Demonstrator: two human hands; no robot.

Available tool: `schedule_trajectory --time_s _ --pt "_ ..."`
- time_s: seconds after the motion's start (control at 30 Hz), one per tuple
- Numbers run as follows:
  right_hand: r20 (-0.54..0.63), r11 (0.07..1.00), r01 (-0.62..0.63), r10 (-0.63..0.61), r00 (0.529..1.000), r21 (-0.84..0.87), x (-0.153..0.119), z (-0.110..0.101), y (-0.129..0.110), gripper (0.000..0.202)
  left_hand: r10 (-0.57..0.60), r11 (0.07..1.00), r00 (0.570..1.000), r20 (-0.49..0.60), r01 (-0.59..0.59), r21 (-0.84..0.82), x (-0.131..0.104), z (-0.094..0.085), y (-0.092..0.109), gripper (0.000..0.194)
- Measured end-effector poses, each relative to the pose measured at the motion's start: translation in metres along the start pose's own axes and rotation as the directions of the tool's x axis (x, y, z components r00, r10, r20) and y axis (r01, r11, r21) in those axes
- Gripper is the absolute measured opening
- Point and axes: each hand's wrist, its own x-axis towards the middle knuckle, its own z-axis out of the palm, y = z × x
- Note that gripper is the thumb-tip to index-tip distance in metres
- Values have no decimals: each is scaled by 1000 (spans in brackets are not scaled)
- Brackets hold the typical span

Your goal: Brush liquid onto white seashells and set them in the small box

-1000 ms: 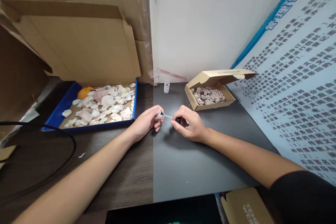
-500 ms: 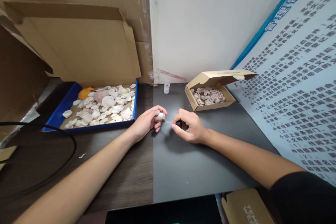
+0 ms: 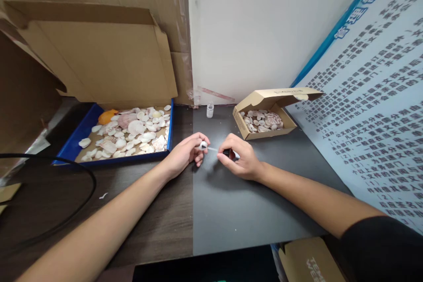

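Near the middle of the desk, my left hand [image 3: 185, 153] pinches a small white shell [image 3: 203, 145] between its fingertips. A dark spot shows on the shell. My right hand [image 3: 238, 157] is closed on a small brush with a black handle [image 3: 226, 152], partly hidden by the fingers. The brush's thin pale stem [image 3: 212, 149] points left and its end meets the shell. Behind both hands stands a small clear bottle with a white label [image 3: 209, 110], upright and close to the wall.
A blue-edged box [image 3: 171, 128] with several shells and an orange piece [image 3: 107, 117] lies at the left, its cardboard lid raised. At the right is a small open cardboard box [image 3: 245, 131] of shells. A black cable [image 3: 95, 180] curves over the left side.
The brush in my right hand has tilted, its stem now reaching the shell's face. The shell has turned slightly in my left hand and shows a dark spot.
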Motion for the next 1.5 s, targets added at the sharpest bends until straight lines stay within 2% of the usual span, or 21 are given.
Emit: schedule_trajectory --time_s 0.07,0.23,0.4,0.57,0.77,0.93,1.1,1.3,1.5 --pt "-7 999 -22 22 1000 -25 0 1 1 3 1 1000 1000 6 -1 -6 0 0 0 13" --pt "69 1000 -2 3 998 -10 0 1 0 8 -1 1000 1000 -10 1 -2 1 0 0 12" --pt "-6 999 -25 25 1000 -33 0 0 0 3 2 1000 1000 2 -2 1 1 -1 -1 12" --pt "71 1000 -7 9 997 -23 1 0 -1 7 2 1000 1000 -3 -2 -4 1 -1 -1 11" --pt "-7 999 -25 25 1000 -46 1 0 -1 3 3 1000 1000 0 -3 -7 1 -1 -1 11" --pt "51 1000 -9 10 999 -21 1 0 -1 7 11 1000 1000 1 -11 1 1 -1 -2 11" --pt "-2 999 -29 28 1000 -47 1 -1 -1 4 15 1000 1000 24 -16 18 2 -1 -1 16" --pt "26 999 -7 8 1000 -33 2 -1 -2 8 9 1000 1000 -14 -9 -24 1 1 0 9" --pt "-13 998 -36 35 999 -52 2 -1 -2 6 23 999 1000 7 -23 -22 1 1 -1 19"
